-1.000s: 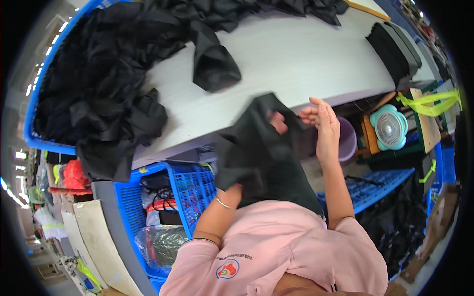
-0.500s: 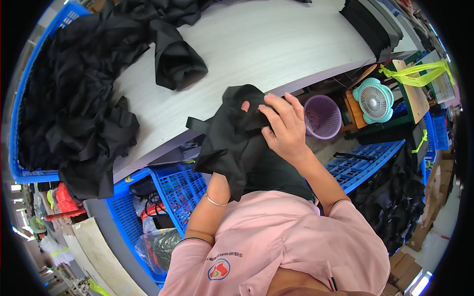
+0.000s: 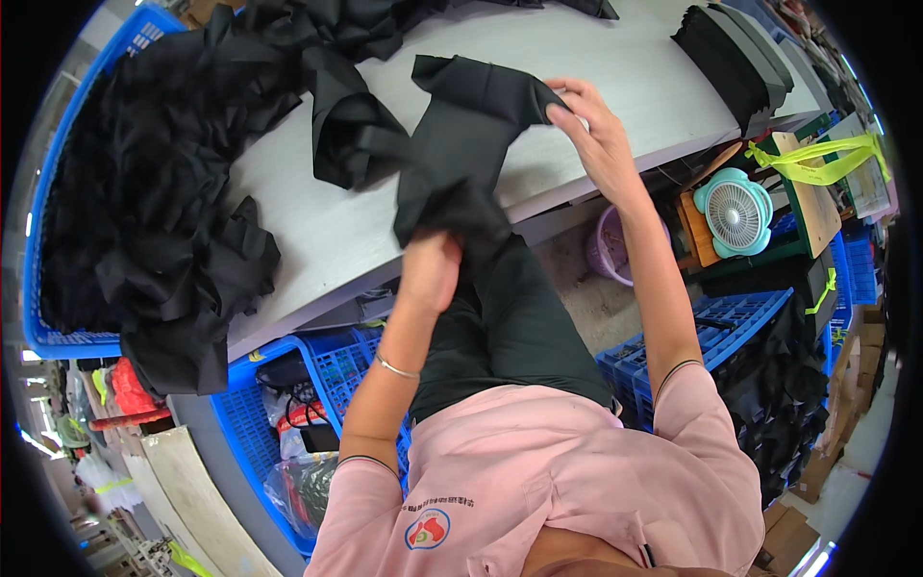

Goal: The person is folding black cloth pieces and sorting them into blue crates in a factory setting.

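Note:
A black fabric piece [image 3: 461,135] is stretched out over the near part of the table between my two hands. At its upper right corner my right hand [image 3: 601,139] pinches the cloth between thumb and fingers. The fabric's lower end, blurred by motion, bunches over my left hand [image 3: 435,271], which grips it near the table edge; its fingertips are hidden under the cloth. Just left of the held piece, a folded black fabric piece [image 3: 346,120] lies on the white table [image 3: 298,226].
A blue crate [image 3: 72,343] heaped with black fabric [image 3: 154,163] takes up the left. Stacked black pieces [image 3: 731,67] lie far right. Beside the table are a purple basket [image 3: 606,252], a turquoise fan [image 3: 735,213] and another blue crate [image 3: 252,433] holding bags.
Both hands have moved forward and away from my body, carrying the fabric over the table. The piece is now spread out, with my right hand up at its far corner.

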`<state>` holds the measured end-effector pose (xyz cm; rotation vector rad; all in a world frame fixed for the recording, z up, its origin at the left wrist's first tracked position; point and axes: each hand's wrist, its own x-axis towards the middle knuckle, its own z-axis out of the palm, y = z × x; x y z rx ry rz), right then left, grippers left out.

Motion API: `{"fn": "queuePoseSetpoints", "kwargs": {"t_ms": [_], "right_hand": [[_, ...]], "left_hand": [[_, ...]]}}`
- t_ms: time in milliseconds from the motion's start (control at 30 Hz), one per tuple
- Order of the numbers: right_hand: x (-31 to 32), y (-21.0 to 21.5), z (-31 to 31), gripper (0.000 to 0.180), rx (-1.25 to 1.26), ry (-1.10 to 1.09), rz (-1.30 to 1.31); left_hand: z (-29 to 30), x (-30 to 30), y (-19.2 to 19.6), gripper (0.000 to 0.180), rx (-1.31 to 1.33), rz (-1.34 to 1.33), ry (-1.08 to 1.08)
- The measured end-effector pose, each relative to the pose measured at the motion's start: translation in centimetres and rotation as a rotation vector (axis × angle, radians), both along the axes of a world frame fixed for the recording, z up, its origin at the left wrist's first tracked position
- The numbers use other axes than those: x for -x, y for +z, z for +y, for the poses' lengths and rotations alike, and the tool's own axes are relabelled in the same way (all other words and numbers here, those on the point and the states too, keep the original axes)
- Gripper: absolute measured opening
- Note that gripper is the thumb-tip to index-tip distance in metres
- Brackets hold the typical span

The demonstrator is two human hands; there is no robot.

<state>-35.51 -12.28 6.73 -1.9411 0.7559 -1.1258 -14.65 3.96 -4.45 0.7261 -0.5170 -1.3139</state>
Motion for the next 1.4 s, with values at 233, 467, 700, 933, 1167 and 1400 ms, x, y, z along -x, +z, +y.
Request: {"fn": "queuePoseSetpoints", "kwargs": {"t_ms": [233, 467, 700, 933, 1167, 1400], "right_hand": [[-0.4, -3.4, 2.5, 0.027, -0.101, -0.365, -0.051], [-2.1, -6.9, 6.9, 0.036, -0.974, 0.26, -0.501], [-1.1, -6.8, 5.8, 0.045, -1.176, 0.415, -0.712], [-1.3, -8.4, 4.7, 0.055, -1.195, 0.552, -0.916], [-4.3, -5.9, 4.2, 0.021, -1.05, 0.425, -0.639], [-4.3, -6.5, 2.3, 0.013, -0.136, -0.508, -0.103]], "left_hand": [[2.7, 1.6, 6.0, 0.029, -0.046, -0.63, 0.366], [-4.6, -2.6, 7.0, 0.043, -0.024, -0.634, 0.036], [-4.4, -2.3, 7.3, 0.036, -0.065, -0.177, -0.35], [-5.1, -1.9, 6.3, 0.023, -0.028, -0.114, -0.282], [-5.1, 0.1, 5.6, 0.016, -0.002, -0.43, 0.098], [-4.6, 0.6, 5.6, 0.03, -0.07, -0.531, 0.548]]}}
